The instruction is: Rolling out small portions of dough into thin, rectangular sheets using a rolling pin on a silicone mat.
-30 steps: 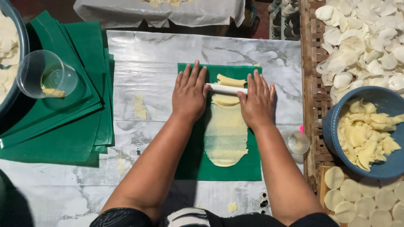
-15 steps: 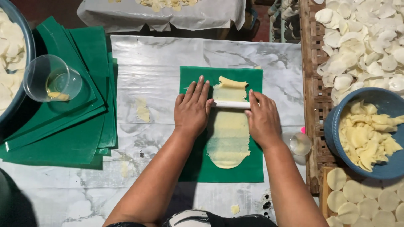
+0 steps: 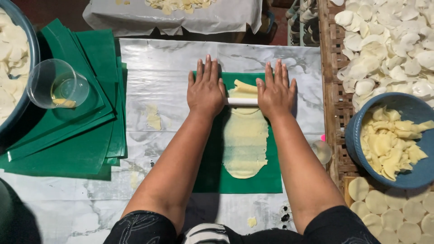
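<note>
A small food-making workshop is shown. Thin dough (image 3: 245,140) is rolled on a marble-patterned desk (image 3: 162,81), and cut rounds are spread on woven racks (image 3: 332,81) beside stacked green sheets (image 3: 72,144).

Pale yellow dough (image 3: 245,140), green sheet (image 3: 212,174)

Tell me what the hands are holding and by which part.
Nothing is gripped: the left hand and right hand press flat-palmed on the two ends of a white rolling pin over the dough sheet.
</note>
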